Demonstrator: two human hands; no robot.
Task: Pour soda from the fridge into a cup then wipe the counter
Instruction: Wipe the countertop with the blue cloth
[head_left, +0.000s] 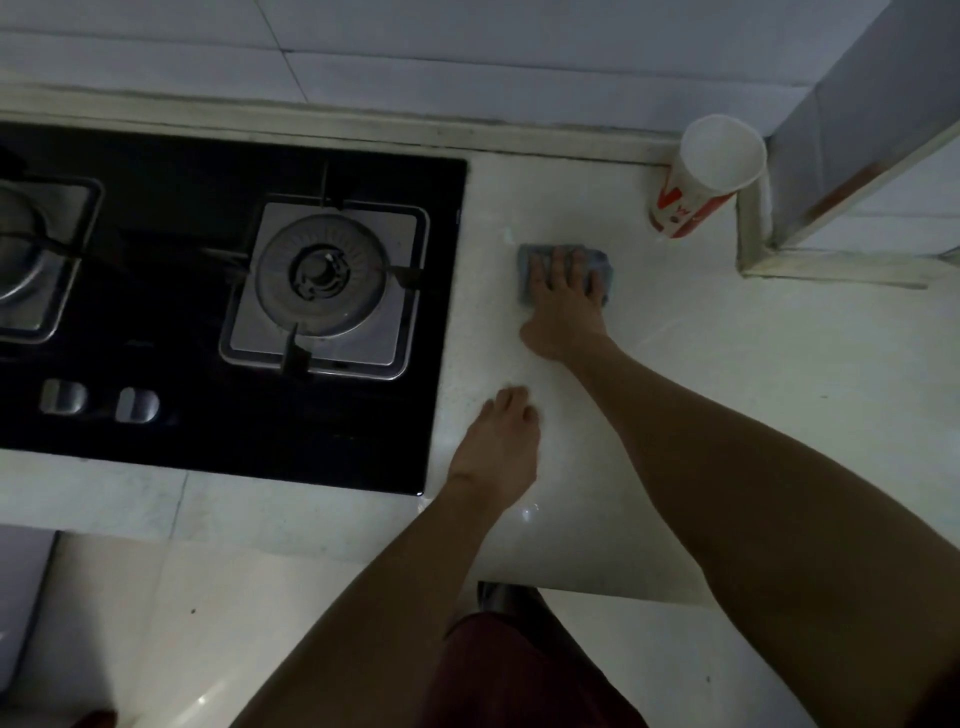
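Blue-grey cloth (525, 270) lies on the pale counter (727, 395) under the right hand (563, 299), whose straight, slightly spread fingers press it flat, with the red-and-white paper cup (698, 182) standing at its 2 o'clock, the black hob (171, 291) at 9 o'clock, and the left hand (501, 441) at 7 o'clock resting loosely curled fingers on the counter.

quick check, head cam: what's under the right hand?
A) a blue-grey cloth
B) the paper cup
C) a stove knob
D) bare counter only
A: the right hand lies with straight fingers on the blue-grey cloth, pressing it onto the counter, while the paper cup stands apart by the wall corner.
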